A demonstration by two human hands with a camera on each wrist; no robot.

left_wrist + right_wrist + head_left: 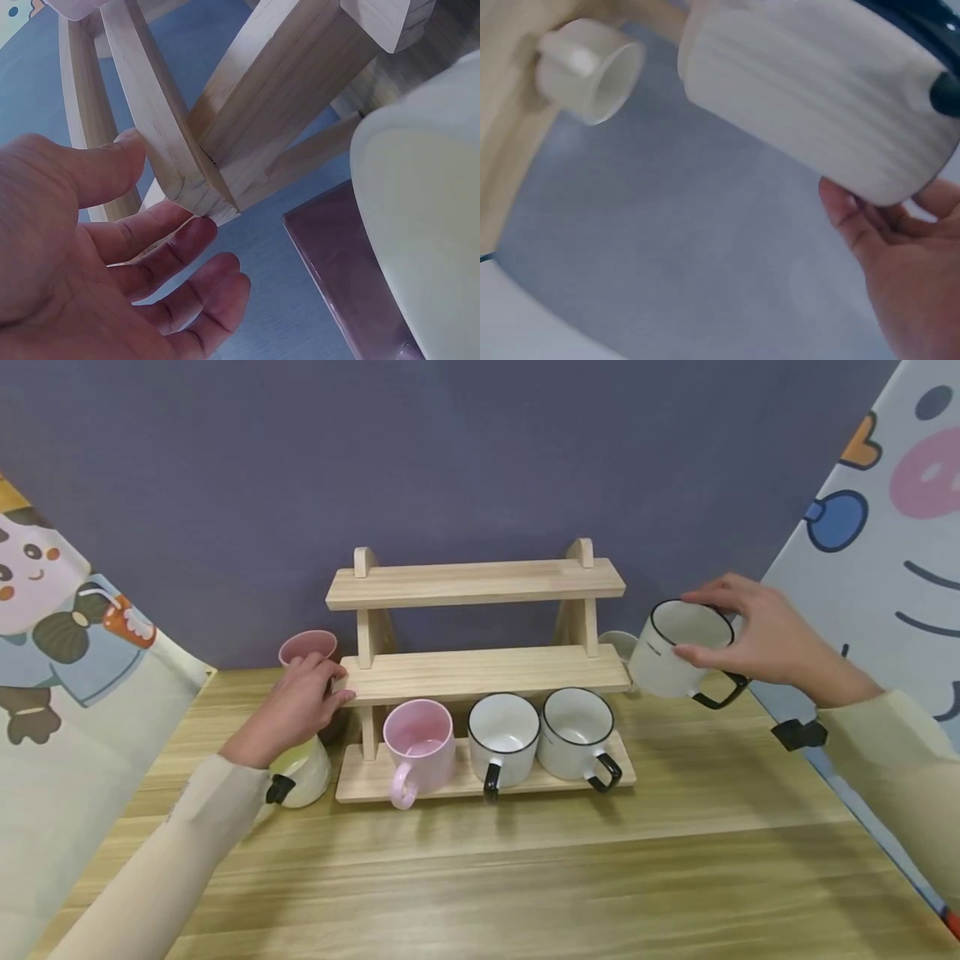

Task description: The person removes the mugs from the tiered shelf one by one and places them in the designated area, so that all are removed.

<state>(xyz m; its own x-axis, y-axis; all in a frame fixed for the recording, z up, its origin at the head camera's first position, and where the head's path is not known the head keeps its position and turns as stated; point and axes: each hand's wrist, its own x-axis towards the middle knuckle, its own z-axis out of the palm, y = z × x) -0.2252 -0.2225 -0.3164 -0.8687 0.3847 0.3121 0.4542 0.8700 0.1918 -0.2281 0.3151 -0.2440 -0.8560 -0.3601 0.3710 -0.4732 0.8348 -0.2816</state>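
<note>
My right hand pinches the rim of a white mug with a black rim and black handle, held up off the table to the right of the wooden shelf. In the right wrist view the ribbed side of this mug fills the top. My left hand holds the left end of the middle shelf board; in the left wrist view thumb and fingers stand around the board end. On the bottom board are a pink mug and two white black-rimmed mugs, handles facing front.
Left of the shelf, partly behind my left arm, are a pink cup and a pale yellow and white cup. A small white cup sits behind the shelf's right end. Printed cloths border both sides; a dark blue-grey backdrop stands behind.
</note>
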